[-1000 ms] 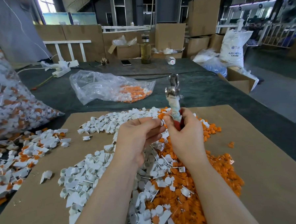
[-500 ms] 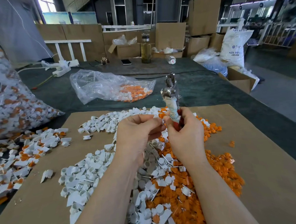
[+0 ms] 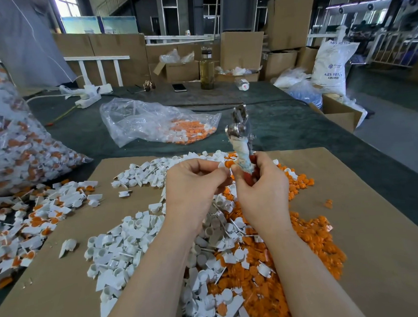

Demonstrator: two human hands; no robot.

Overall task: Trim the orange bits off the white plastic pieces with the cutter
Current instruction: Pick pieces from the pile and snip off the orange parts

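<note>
While both my forearms reach forward over the cardboard sheet, my right hand curls round the red, cloth-wrapped handles of the cutter, its metal head pointing up and away. My left hand pinches a small white plastic piece with an orange bit at its fingertips, just beside the handles. Under my wrists lie heaps of white pieces and orange bits. Beyond, a clear bag holds orange scraps.

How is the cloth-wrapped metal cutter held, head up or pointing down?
Head up: the cloth-wrapped metal cutter rises from the right hand, which grips its handles, metal head topmost, tilted slightly left.
</note>
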